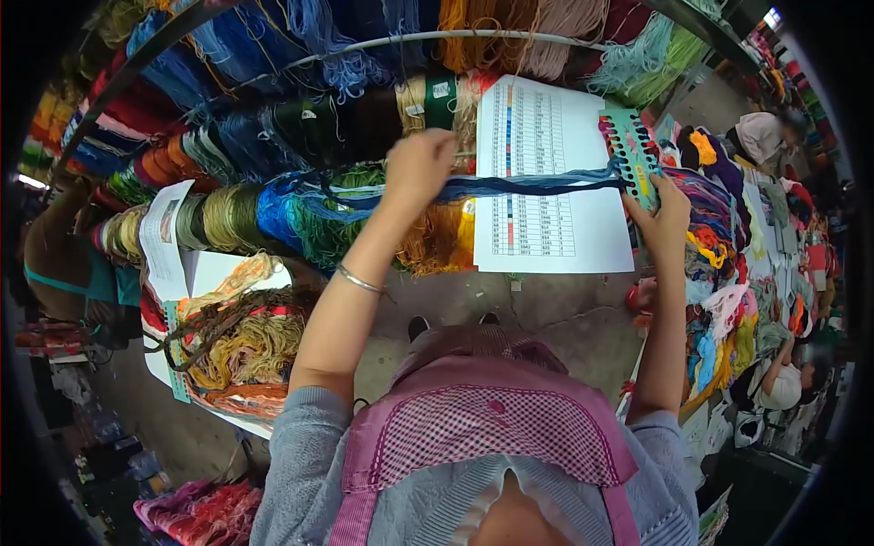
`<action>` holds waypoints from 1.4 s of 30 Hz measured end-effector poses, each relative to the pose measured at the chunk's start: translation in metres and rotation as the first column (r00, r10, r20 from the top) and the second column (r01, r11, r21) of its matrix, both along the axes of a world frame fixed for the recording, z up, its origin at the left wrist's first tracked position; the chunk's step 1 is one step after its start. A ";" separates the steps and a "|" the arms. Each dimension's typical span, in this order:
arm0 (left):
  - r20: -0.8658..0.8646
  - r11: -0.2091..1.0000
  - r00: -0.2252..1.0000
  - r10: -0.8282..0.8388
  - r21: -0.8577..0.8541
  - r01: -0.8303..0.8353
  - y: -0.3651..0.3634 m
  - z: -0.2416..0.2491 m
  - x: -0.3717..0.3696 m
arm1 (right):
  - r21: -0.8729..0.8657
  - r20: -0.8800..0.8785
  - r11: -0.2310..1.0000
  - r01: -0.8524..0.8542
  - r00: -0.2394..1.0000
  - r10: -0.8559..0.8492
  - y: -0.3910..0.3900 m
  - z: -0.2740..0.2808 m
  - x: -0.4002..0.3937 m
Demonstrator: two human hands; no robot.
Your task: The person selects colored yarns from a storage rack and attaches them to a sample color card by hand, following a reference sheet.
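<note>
Across the front of the workspace hang dense rows of thread skeins (pixel 341 118), blue, dark green, brown and orange, with a curved white rail (pixel 455 36) passing in front of the upper ones. Below them shows a grey concrete floor (pixel 574 314), with the tips of dark shoes (pixel 418 326) just past a pink checked apron (pixel 496 409). To the left, a white surface (pixel 157 364) carries a tangled pile of olive, brown and orange thread (pixel 250 350). To the right runs a long row of multicoloured thread heaps (pixel 719 300), with other people (pixel 774 382) beyond it.

A printed sheet (pixel 537 241) with columns of numbers lies in front of the hanging skeins; blue strands (pixel 537 185) cross it and hide some of its rows. The strands reach a green card (pixel 637 150) with notched edges, which overlaps the sheet's right side. The right hand (pixel 660 209) grips this card at its lower end, thumb on top. The left hand (pixel 421 168) is over the strands with bent fingers, its wrist covering part of them; blur makes it impossible to tell whether it holds any.
</note>
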State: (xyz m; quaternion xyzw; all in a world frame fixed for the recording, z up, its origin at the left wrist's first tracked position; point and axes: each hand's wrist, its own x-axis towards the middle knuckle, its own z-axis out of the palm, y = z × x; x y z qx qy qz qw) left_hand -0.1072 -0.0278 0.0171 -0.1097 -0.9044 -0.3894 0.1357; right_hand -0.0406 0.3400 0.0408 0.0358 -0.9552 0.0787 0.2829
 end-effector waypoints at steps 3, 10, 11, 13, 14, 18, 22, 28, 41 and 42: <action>-0.023 0.993 0.994 0.109 0.054 -0.108 -0.033 0.000 -0.023 | 0.036 -0.058 0.999 0.015 0.998 -0.012 -0.012 0.008 0.014; 0.098 0.932 0.931 0.353 -0.129 -0.339 -0.071 -0.001 -0.054 | -0.077 -0.059 0.993 -0.084 0.995 0.080 -0.059 0.026 0.045; 0.099 0.920 0.924 0.369 -0.178 -0.349 -0.076 -0.002 -0.052 | -0.082 -0.057 0.993 -0.079 0.996 0.075 -0.063 0.027 0.049; 0.101 0.947 0.948 0.302 -0.145 -0.286 -0.077 -0.012 -0.060 | -0.125 -0.001 0.989 -0.074 0.997 0.074 -0.069 0.027 0.055; 0.099 0.968 0.966 0.239 -0.104 -0.229 -0.074 -0.013 -0.061 | -0.177 0.005 0.981 -0.083 0.996 0.085 -0.076 0.027 0.057; -0.067 0.930 0.951 0.301 -0.201 -0.308 -0.048 -0.002 -0.060 | -0.152 0.030 0.981 -0.117 0.992 0.123 -0.105 0.034 0.059; -0.098 0.933 0.960 0.264 -0.226 -0.280 -0.037 0.007 -0.049 | -0.205 0.054 0.965 -0.163 0.983 0.177 -0.125 0.031 0.058; 0.000 0.929 0.956 0.294 -0.233 -0.286 -0.037 -0.018 -0.072 | -0.198 0.087 0.959 -0.203 0.971 0.224 -0.141 0.028 0.059; 0.134 0.992 0.983 0.129 -0.031 -0.126 -0.070 -0.023 -0.069 | -0.344 0.038 0.855 -0.388 0.904 0.426 -0.180 0.037 0.049; 0.175 0.997 0.982 0.065 0.039 -0.073 -0.073 -0.022 -0.069 | -0.350 0.036 0.833 -0.428 0.883 0.468 -0.185 0.037 0.045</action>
